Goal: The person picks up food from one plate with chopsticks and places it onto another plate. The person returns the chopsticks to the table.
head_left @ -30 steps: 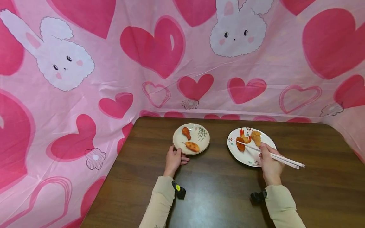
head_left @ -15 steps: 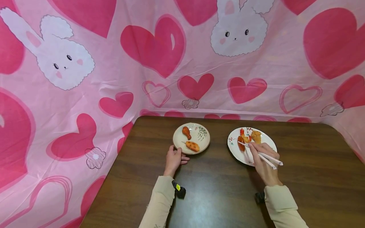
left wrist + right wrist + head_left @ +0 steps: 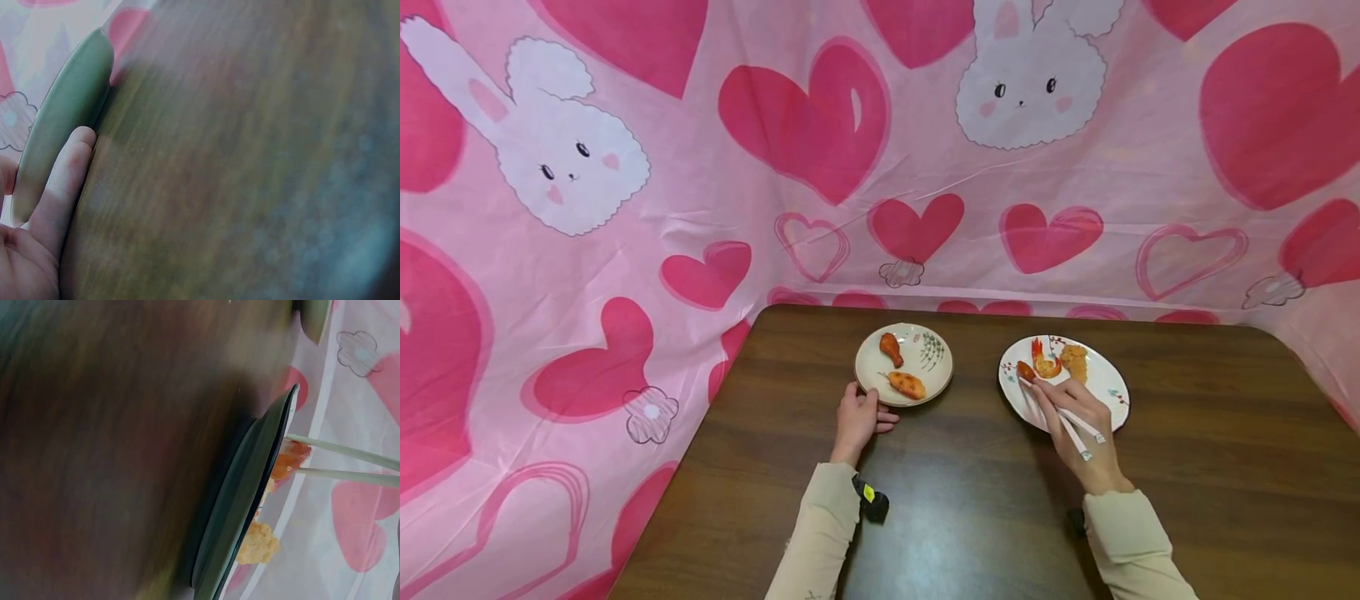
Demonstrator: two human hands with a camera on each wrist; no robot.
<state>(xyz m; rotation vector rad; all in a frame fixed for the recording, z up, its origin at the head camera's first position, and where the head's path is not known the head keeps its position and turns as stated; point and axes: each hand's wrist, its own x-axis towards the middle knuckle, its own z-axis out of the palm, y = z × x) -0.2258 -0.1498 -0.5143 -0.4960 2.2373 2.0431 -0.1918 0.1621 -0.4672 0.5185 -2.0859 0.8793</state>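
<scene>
My left hand [image 3: 856, 423] holds the near-left rim of a small cream plate [image 3: 870, 360], with the thumb at the edge and a finger [image 3: 65, 181] along its underside. A drumstick [image 3: 891, 348] and a browned, elongated food piece [image 3: 906, 385] lie on that plate. Over the larger white plate [image 3: 1101, 379], my right hand [image 3: 1097, 417] grips a pair of white chopsticks [image 3: 350, 452]. Their tips are on either side of an orange-brown food piece [image 3: 290, 457] at the plate's left side. A shrimp [image 3: 1045, 362] and a breaded fried piece [image 3: 1074, 362] lie farther back on it.
Both plates stand toward the far side of a dark brown wooden table [image 3: 970, 492]. A pink cloth [image 3: 820, 250] with hearts and rabbits hangs behind and to the left. Wrist cameras [image 3: 872, 504] are strapped at the sleeves.
My right hand has moved left across the large plate, turning the chopsticks steeper. The orange-brown piece has shifted left, away from the shrimp. My left hand has stayed at the small plate.
</scene>
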